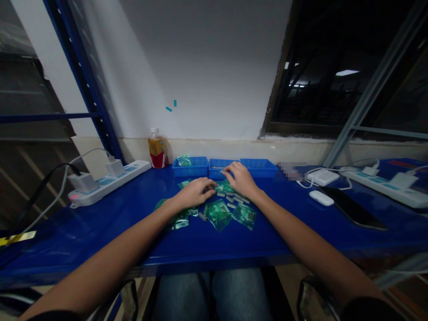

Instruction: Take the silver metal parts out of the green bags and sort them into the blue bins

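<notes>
My left hand (pixel 196 192) hovers over the green plastic packets on the blue table, thumb and fingers curled together; whatever lies between them is too small to name. Up and to the right, my right hand (pixel 239 177) pinches a tiny pale piece in front of the middle blue bin (pixel 214 173). Between and below the hands lie several small grey metal-looking pieces (pixel 230 205). Nearest me are a green zip bag (pixel 217 214) and another green bag (pixel 244 216) with grey pieces inside. More green bags (pixel 179 220) lie partly under my left wrist.
A left blue bin (pixel 190 170) holds a green bag, beside a right blue bin (pixel 258 168). A drink bottle (pixel 158 149) stands by the wall. Power strips (pixel 110 183) with cables flank the table (pixel 214 243). A phone (pixel 354 208) and white earbud case (pixel 321 198) lie right.
</notes>
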A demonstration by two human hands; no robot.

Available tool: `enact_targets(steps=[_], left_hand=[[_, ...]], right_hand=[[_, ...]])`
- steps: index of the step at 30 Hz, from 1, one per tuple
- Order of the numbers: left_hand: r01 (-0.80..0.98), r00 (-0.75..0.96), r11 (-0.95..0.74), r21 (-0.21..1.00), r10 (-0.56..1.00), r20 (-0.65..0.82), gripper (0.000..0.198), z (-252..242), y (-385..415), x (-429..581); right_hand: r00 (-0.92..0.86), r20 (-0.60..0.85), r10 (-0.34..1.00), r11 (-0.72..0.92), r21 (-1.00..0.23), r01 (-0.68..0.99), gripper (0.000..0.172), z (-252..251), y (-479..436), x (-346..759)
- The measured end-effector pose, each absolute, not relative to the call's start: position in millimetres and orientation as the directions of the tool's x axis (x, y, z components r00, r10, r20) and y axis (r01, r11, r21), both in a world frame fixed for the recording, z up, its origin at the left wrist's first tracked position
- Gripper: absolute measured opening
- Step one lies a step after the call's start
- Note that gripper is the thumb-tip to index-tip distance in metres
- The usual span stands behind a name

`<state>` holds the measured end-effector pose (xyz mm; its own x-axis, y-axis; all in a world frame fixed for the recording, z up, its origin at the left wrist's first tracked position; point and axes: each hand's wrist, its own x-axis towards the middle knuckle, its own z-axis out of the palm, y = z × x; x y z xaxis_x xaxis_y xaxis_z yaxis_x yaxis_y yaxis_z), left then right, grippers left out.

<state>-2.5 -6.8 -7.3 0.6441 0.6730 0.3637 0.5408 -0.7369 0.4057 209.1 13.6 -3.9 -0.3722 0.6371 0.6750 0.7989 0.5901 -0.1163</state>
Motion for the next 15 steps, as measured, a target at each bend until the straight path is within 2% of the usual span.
enact_targets(steps=[1,3,8,12,15], left_hand=[[0.532,0.692,-0.778,0.335,0.627,0.356,0.029,-7,-8,-1],[0.508,0.757,-0.82,0.265,0.572,0.317,0.026,-7,-10,2],[0.553,0.746,-0.79,0.264,0.611,0.266,0.017,-11,-8,5],[0.585,0.698,-0.762,0.277,0.647,0.308,0.028,-15,-4,4],[0.574,0.722,-0.783,0.241,0.622,0.301,0.022,-16,-3,5]], right_hand=[[-0.318,0.675,0.666,0.531,-0.13,0.837,0.021,-5,20,216],[-0.22,0.668,0.711,0.423,-0.157,0.893,0.023,-8,33,229],[-0.091,0.636,0.767,0.274,-0.195,0.942,0.024,-16,49,246],[-0.082,0.608,0.79,0.246,-0.191,0.95,0.027,-18,51,245],[-0.072,0.593,0.802,0.233,-0.199,0.952,0.028,-18,52,243]])
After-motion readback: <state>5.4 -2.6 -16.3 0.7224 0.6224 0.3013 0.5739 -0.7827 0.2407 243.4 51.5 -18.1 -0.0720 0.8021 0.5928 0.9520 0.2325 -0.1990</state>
